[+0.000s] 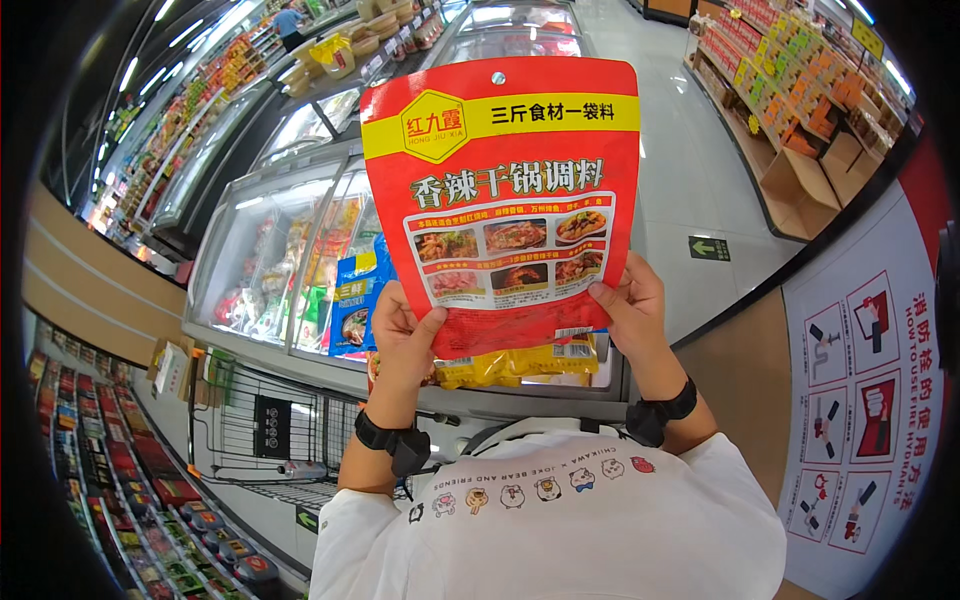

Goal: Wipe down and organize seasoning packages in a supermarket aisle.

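Observation:
A flat red seasoning pouch (502, 172) with a yellow band and small food photos is held up, its printed back towards me. My left hand (405, 330) pinches its lower left corner, thumb on the front. At the lower right corner my right hand (634, 304) grips it the same way. Below and behind the pouch lie a blue packet (351, 304) and yellow packets (517, 366), partly covered by it, on top of a freezer chest. A small hanging hole shows near the pouch's top edge.
The glass-topped freezer chest (277, 247) holds bagged goods. A black wire shopping cart (270, 420) stands at the left, with shelves of packets (142, 480) beyond. Stepped displays (795, 90) are at the right, near a fire hydrant instruction panel (847, 420). A person (288, 28) is far off.

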### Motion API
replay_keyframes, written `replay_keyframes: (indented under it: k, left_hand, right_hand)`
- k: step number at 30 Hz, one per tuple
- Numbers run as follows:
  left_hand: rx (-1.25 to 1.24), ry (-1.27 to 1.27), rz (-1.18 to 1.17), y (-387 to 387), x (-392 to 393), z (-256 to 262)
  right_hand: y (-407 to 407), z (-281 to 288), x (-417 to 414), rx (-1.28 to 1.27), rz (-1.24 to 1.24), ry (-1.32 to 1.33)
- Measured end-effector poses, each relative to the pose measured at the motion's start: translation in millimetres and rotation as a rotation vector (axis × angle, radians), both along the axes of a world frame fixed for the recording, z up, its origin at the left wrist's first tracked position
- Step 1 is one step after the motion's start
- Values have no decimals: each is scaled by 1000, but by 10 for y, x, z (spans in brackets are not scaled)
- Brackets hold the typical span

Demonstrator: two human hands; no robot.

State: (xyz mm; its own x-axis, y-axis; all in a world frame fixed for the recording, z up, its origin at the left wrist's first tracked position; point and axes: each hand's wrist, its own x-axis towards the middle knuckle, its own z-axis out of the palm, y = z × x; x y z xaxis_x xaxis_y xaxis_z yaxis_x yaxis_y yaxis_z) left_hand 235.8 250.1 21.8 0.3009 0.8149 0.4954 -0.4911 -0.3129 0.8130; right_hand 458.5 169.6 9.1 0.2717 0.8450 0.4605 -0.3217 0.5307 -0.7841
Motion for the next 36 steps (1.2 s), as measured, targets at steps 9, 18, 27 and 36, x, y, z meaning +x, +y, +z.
replay_keyframes:
  k: [9,18,27,36]
  left_hand:
    - [-50,-22,6,-87,-123,98]
    - [-28,4,312,-150,-858,44]
    - [-326,219,962,-423,-2666,-238]
    - [-1011,1190,928,-1240,-4014,-2259]
  right_hand:
    - [40,14,-151,-5,2,-3]
    - [397,69,-801,-31,63,-101]
    - [831,-507,-2864,-147,425,-282]
    - [912,-2412,-4399,-785,1100,-593]
